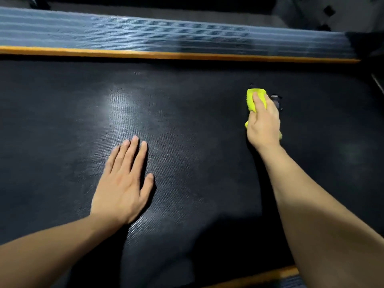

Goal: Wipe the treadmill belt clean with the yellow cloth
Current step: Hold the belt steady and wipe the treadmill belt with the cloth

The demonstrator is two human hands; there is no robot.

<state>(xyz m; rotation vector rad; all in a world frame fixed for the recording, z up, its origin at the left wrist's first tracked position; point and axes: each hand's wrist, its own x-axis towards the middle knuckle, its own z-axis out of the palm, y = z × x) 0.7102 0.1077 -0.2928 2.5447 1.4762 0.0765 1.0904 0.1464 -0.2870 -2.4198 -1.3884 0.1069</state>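
Observation:
The black textured treadmill belt (187,121) fills most of the view, with a pale glare patch left of centre. My right hand (263,123) presses a bunched yellow cloth (252,98) flat onto the belt at the right; the cloth shows beyond my fingers and at both sides of my palm. My left hand (124,183) lies flat on the belt at the lower left, fingers spread, holding nothing.
An orange stripe (166,55) borders the belt's far edge, with a grey ribbed side rail (145,34) beyond it. Another orange strip (270,275) runs along the near edge at the bottom right. A small dark object (276,100) lies just right of the cloth.

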